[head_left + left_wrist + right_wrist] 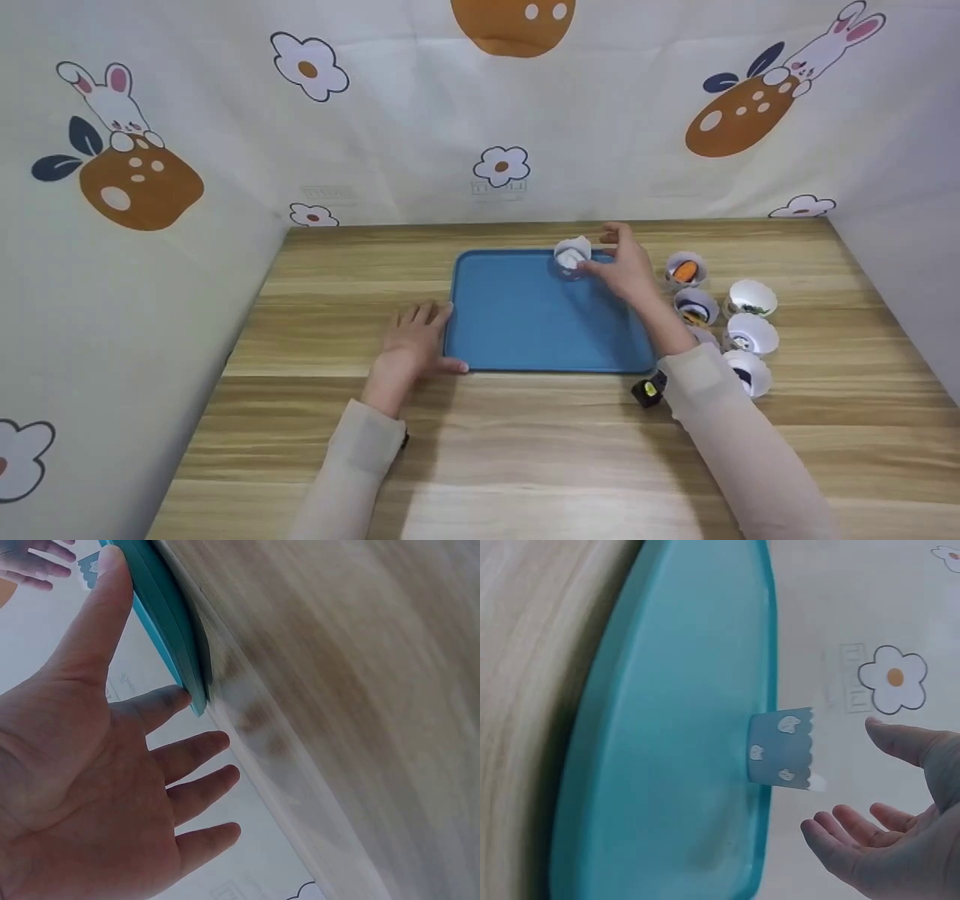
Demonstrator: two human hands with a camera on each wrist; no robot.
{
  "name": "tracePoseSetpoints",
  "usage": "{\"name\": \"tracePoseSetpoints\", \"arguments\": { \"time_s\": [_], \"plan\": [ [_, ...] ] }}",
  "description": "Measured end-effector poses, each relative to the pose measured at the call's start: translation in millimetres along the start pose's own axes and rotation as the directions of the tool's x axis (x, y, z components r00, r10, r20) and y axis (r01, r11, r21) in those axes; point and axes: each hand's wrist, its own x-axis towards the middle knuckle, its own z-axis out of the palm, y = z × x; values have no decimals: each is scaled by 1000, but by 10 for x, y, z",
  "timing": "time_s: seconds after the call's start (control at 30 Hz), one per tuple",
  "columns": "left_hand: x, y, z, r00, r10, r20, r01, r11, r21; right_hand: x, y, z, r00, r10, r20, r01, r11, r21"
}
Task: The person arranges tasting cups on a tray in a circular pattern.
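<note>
A blue rectangular tray (525, 322) lies on the wooden table. At its back edge stands a small paper baking cup (572, 259) with something white inside; the right wrist view shows the cup's (781, 750) scalloped rim and white animal prints. My right hand (630, 270) is beside the cup, thumb and fingers spread; in the right wrist view a gap separates the hand (900, 817) from it. At the tray's front left corner, my left hand (412, 341) touches the rim with thumb and index finger, its other fingers extended, as the left wrist view shows.
Right of the tray stand several more paper cups: one with an orange piece (685, 271), one with green bits (751, 299), one with small white pieces (751, 335), one with something dark (748, 373). A small black device (648, 390) is by the right sleeve. Patterned cloth (405, 127) walls the table.
</note>
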Motion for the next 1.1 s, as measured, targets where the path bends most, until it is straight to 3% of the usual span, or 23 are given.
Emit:
{"name": "tracePoseSetpoints", "arguments": {
  "time_s": [0.53,1.1],
  "plan": [
    [-7,-29,-31,1000,14,25,-14,1000,0,-323,-154,-377,994,-106,31,103,990,99],
    [16,-10,-1,1000,25,11,-26,1000,15,-601,-76,-736,992,-125,23,124,991,58]
  ]
}}
